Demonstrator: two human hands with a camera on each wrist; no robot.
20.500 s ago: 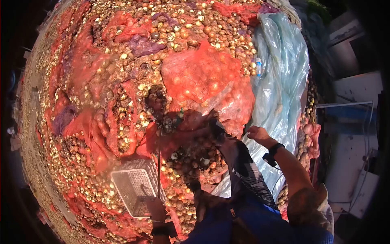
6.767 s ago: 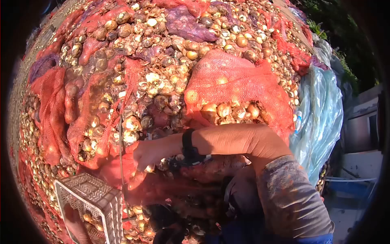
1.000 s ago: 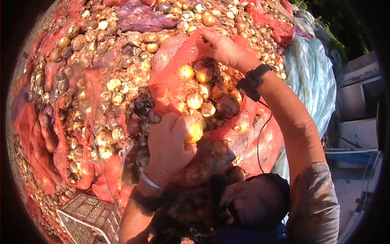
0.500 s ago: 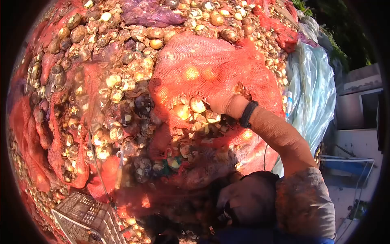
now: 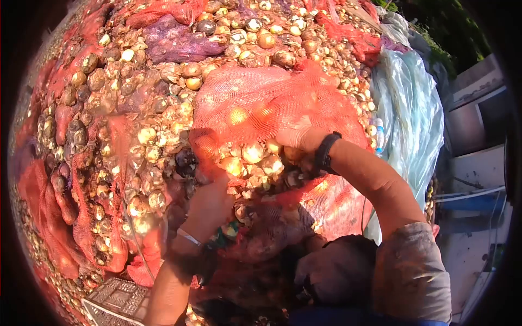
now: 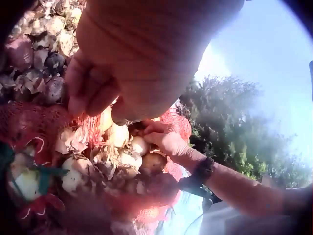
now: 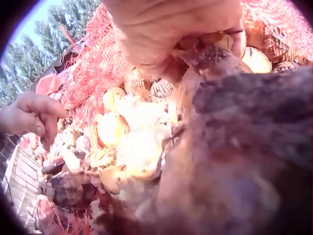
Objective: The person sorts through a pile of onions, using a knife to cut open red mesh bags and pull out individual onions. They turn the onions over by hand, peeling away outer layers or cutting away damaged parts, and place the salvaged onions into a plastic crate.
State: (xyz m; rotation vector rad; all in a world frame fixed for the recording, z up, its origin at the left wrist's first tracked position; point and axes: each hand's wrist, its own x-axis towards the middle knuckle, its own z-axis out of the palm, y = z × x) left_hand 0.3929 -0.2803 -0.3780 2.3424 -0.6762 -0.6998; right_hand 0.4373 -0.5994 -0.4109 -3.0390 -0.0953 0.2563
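Observation:
A red mesh sack (image 5: pixel 255 98) lies with its mouth open, and onions (image 5: pixel 252 152) with dry, papery skins show in the opening. My right hand (image 5: pixel 299 133) is inside the mouth, partly under the mesh; in the right wrist view its fingers curl round a brown-skinned onion (image 7: pixel 215 51), mostly hidden. My left hand (image 5: pixel 209 204) is at the sack's near left edge, fingertips right at the mesh. In the right wrist view that left hand (image 7: pixel 36 115) has loosely bent, parted fingers and nothing shows between them. A blurred brown mass fills that view's lower right.
A pale plastic crate (image 5: pixel 117 299) stands at lower left. Loose onions and a purple mesh sack (image 5: pixel 179 41) spread beyond. Clear plastic sheeting (image 5: pixel 408 125) and a small bottle (image 5: pixel 379 133) lie on the right. A thin rod (image 5: pixel 136 233) leans near the crate.
A second ago my left hand held an onion at the sack's mouth; it left view and is back without it. My right hand went from lifting the mesh edge to reaching inside the mouth.

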